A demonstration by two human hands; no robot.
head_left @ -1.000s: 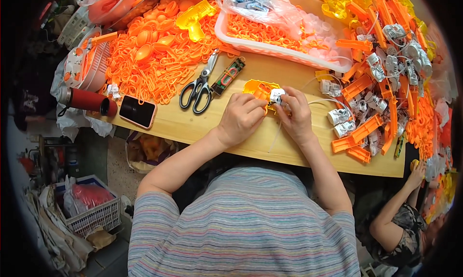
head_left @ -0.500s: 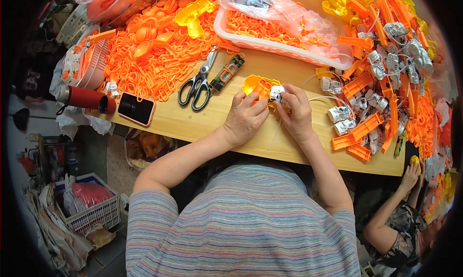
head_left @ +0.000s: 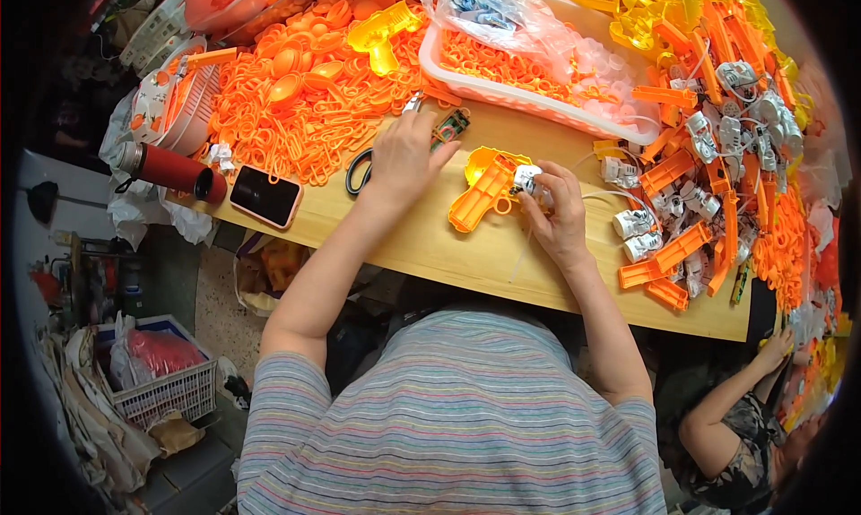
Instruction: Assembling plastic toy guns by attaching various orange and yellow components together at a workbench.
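My right hand [head_left: 558, 208] is closed, thumb and fingers pinching a small white motor unit [head_left: 527, 178]. That unit sits at the right side of a yellow toy gun shell [head_left: 484, 160] with an orange handle piece [head_left: 484, 198], lying on the table. My left hand [head_left: 404, 155] reaches over the black-handled scissors [head_left: 359, 176], covering most of them. Its thumb is spread away from the fingers, and I see nothing in it. Just right of its fingers lies a green circuit board piece [head_left: 451, 128].
A pile of orange parts [head_left: 305, 112] lies ahead left, with another yellow shell [head_left: 384, 38] on top. A phone [head_left: 265, 198] and a red flask [head_left: 175, 171] are left. A white bin [head_left: 538, 103] stands ahead; orange-and-white assemblies [head_left: 668, 170] crowd the right. A co-worker's arm [head_left: 731, 394] shows lower right.
My left hand has left the toy gun shell and moved left and away from me, over the scissors. My right hand stays at the white motor unit. The view has shifted slightly.
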